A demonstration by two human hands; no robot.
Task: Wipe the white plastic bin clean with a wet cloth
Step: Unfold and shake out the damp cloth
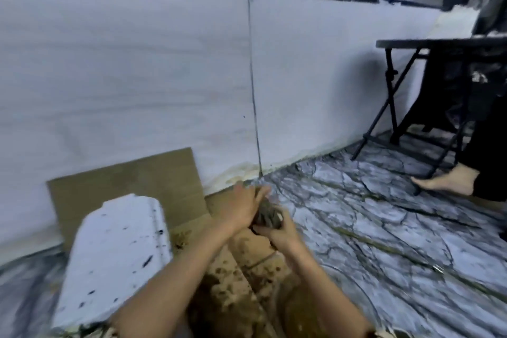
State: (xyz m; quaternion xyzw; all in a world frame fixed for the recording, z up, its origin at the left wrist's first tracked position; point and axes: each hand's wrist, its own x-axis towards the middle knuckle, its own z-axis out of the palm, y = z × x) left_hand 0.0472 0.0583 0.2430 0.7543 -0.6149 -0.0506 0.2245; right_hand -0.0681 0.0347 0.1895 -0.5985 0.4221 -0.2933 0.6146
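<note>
The white plastic bin (115, 258) lies on its side at lower left, its surface dotted with dark specks. To its right both hands meet over wet, stained cardboard. My left hand (242, 207) and my right hand (277, 233) are both closed around a dark, bunched wet cloth (267, 215), held a little above the floor. The cloth is apart from the bin.
Flattened brown cardboard (131, 181) leans against the white wall (137, 77) behind the bin. Marble-patterned sheeting (384, 228) covers the floor. A black folding table (439, 44) stands at the right, with another person's bare foot (450, 181) beside its legs.
</note>
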